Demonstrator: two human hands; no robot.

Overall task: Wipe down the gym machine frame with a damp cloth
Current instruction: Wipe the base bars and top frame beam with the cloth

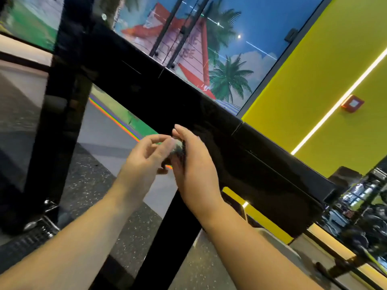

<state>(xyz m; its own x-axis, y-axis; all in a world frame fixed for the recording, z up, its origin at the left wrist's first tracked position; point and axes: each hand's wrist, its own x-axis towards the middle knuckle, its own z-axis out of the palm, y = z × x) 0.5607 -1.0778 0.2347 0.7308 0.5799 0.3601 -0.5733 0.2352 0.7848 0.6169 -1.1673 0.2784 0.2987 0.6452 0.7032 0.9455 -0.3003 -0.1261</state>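
A wide glossy black beam of the gym machine frame [188, 101] runs diagonally from upper left to lower right. Black uprights join it at the left [62, 105] and below the middle [167, 237]. My two hands meet in front of the beam's lower edge. Between them sits a small dark bunched cloth [179, 150], mostly hidden. My left hand [144, 158] pinches its pale blurred edge with curled fingers. My right hand [192, 164] cups the cloth from the right, fingers straight and pointing up.
A speckled dark rubber floor [100, 185] and a grey strip lie below. Metal machine parts [41, 222] sit at lower left. A palm-tree mural [230, 59] and a yellow wall [314, 80] stand behind. More gym equipment [356, 216] crowds the lower right.
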